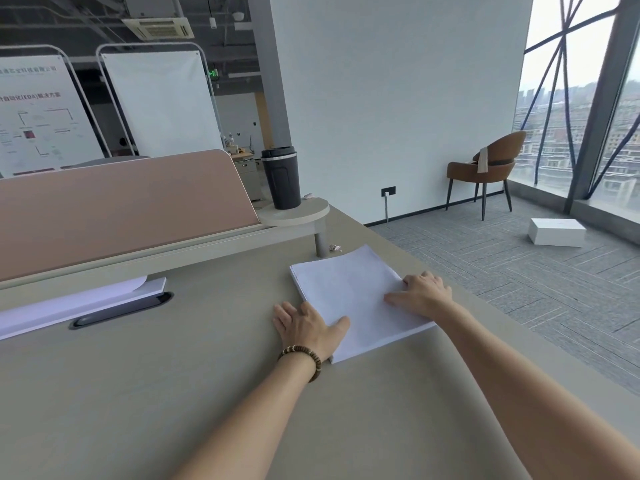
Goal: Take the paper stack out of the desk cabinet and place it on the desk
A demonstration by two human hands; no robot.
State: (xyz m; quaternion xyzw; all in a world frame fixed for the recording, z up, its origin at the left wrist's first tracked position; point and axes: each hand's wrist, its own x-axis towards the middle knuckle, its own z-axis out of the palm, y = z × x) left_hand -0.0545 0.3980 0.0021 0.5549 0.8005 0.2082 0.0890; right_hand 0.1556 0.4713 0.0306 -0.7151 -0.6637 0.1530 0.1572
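Observation:
A white paper stack (pixel 349 292) lies flat on the beige desk (pixel 194 375), near its right edge. My left hand (pixel 304 327) grips the stack's near-left edge, thumb lying on the top sheet. My right hand (pixel 424 292) holds the right edge, fingers spread on the paper. A beaded bracelet circles my left wrist. The desk cabinet is out of view.
A dark travel mug (pixel 281 178) stands on a small round shelf (pixel 294 211) behind the stack. A pink divider panel (pixel 121 202) runs along the desk's back. More white sheets (pixel 76 303) lie at the left. A brown chair (pixel 485 168) and a white box (pixel 556 232) are on the floor to the right.

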